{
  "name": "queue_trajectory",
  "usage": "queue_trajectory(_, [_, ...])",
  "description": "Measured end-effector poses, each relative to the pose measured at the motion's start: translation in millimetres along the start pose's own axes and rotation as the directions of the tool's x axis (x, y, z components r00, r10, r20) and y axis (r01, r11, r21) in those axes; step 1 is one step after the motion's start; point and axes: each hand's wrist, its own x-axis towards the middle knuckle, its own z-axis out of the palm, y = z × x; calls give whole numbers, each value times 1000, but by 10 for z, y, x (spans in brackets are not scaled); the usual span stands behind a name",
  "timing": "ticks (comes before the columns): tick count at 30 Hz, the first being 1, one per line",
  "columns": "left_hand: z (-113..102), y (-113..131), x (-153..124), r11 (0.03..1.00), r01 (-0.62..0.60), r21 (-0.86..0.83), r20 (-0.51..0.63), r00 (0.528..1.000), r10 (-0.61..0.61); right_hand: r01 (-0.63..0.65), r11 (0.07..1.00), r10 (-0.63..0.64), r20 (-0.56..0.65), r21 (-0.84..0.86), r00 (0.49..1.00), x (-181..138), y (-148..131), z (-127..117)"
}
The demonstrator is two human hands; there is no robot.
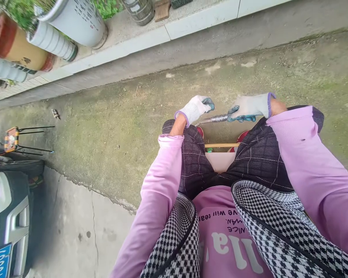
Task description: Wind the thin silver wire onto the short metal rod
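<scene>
Checked cloth (275,208) hangs closest; beyond it, toward twelve o'clock, I see the right hand (245,110) wrapped around a tool (217,119), the left hand (197,106) curled just beside, whether pinching anything I can't tell.

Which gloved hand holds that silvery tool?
The right hand: it grips the tool by its silvery wrapped part, while the left hand curls beside it, not around it.

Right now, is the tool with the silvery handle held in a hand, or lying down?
Held: the right hand grips the silvery-handled tool at one end.
</scene>
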Motion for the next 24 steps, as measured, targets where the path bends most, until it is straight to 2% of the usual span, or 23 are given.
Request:
queue_trajectory(3, [110, 27, 7, 1000, -2, -2, -14, 1000, 2, -128, 988, 114, -146, -91, 983, 9, -125, -21])
queue_trajectory(5, [175, 60, 18, 993, 48, -111, -33, 998, -52, -152, 988, 142, -226, -27, 964, -23, -203, -56])
queue_trajectory(6, [192, 79, 28, 980, 64, -189, -38, 997, -72, -137, 989, 148, -265, 60, 953, -54, -239, -70])
queue_trajectory(8, [184, 114, 56, 942, 77, -326, -23, 996, -90, -31, 950, 137, -326, 312, 935, -133, -294, -82])
queue_trajectory(11, [86, 173, 120, 900, 49, -432, -3, 998, -56, 209, 756, 63, -387, 620, 920, -216, -313, -65])
queue_trajectory(13, [15, 235, 182, 857, 21, -515, 2, 1000, -23, 303, 633, 12, -401, 712, 916, -206, -294, -41])
queue_trajectory(16, [-22, 382, 338, 732, 46, -680, 10, 999, -53, 376, 549, -45, -423, 746, 905, -87, -273, -7])
queue_trajectory(18, [1, 502, 494, 646, 120, -753, 15, 986, -166, 395, 553, -39, -450, 734, 892, 23, -268, -7])
queue_trajectory(20, [26, 609, 673, 567, 174, -805, 12, 961, -278, 384, 594, -17, -467, 707, 884, 121, -246, -56])
queue_trajectory(22, [14, 682, 840, 516, 178, -838, 6, 948, -317, 365, 666, -23, -471, 651, 882, 186, -185, -173])
queue_trajectory(24, [-54, 720, 966, 518, 166, -839, 5, 955, -297, 383, 697, -38, -502, 606, 864, 225, -95, -358])
